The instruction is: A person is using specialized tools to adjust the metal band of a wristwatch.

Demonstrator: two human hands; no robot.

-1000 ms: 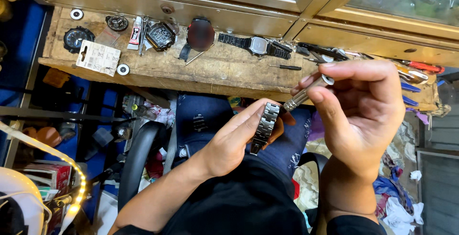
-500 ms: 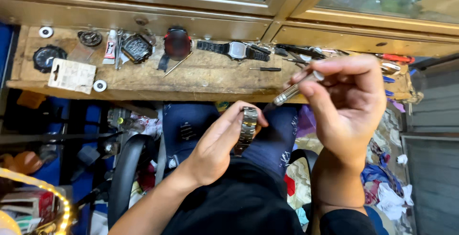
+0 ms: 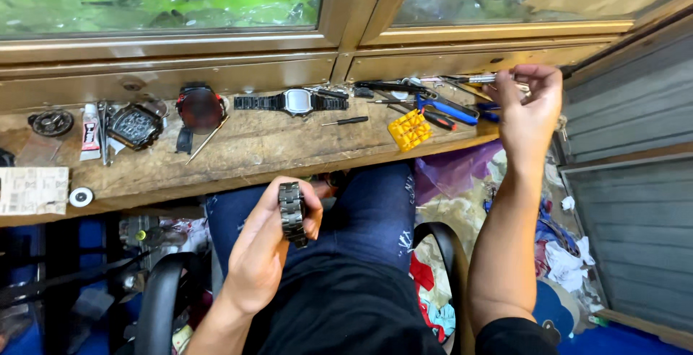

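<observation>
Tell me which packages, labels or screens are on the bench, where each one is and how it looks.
Paper card: far left bench edge, rectangular, off-white with small dark print.
Glue tube: left of the bench, upright, white with red.
Digital watch: bench centre, flat, grey rectangular screen, black strap.

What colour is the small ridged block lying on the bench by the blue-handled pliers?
Bright yellow block, clearest in the head view.

Two hands (image 3: 271,243) (image 3: 530,106), four watches (image 3: 292,213) (image 3: 297,101) (image 3: 200,108) (image 3: 134,125), one screwdriver (image 3: 345,120), one yellow block (image 3: 409,130), one tube (image 3: 89,132).
</observation>
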